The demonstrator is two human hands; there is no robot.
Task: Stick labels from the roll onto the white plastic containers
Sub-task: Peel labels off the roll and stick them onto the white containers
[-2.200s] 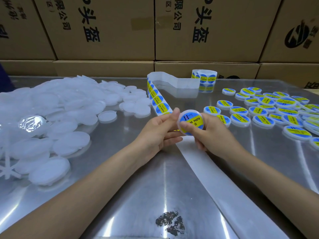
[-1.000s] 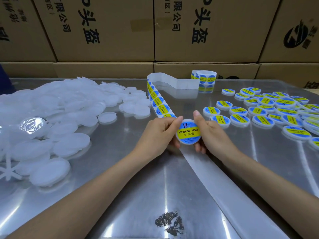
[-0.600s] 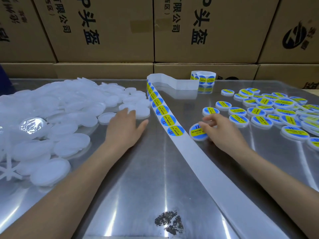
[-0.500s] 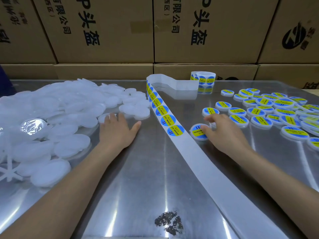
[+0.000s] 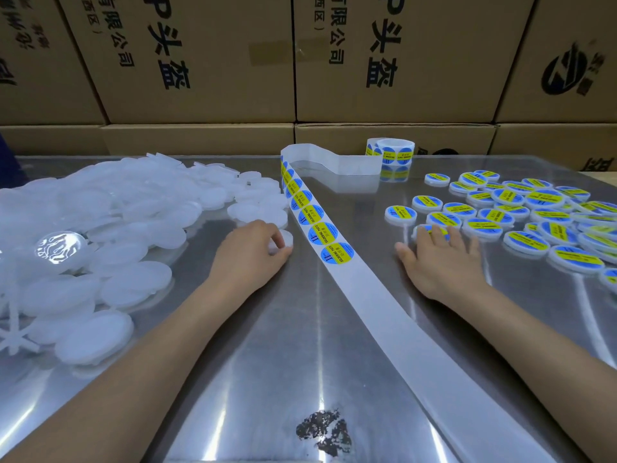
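My left hand (image 5: 250, 255) is curled around a plain white container (image 5: 283, 241) on the table, just left of the label strip. The strip (image 5: 417, 332) runs from the label roll (image 5: 392, 152) at the back, bends left, then comes diagonally toward me. Blue-and-yellow round labels (image 5: 325, 233) sit on its far half, and the nearest label (image 5: 337, 254) lies between my hands. My right hand (image 5: 440, 262) lies flat with fingers spread, its fingertips on a labelled container (image 5: 421, 229) at the edge of the labelled group (image 5: 521, 208).
A big heap of plain white containers (image 5: 110, 212) fills the left of the metal table (image 5: 267, 379). Cardboard boxes (image 5: 213, 61) wall off the back edge. A dark stain (image 5: 322, 432) marks the table near me.
Both hands let go of the freshly labelled container. My right hand set it down and slid it right to the labelled group. My left hand reached to the heap and closed on a plain container.
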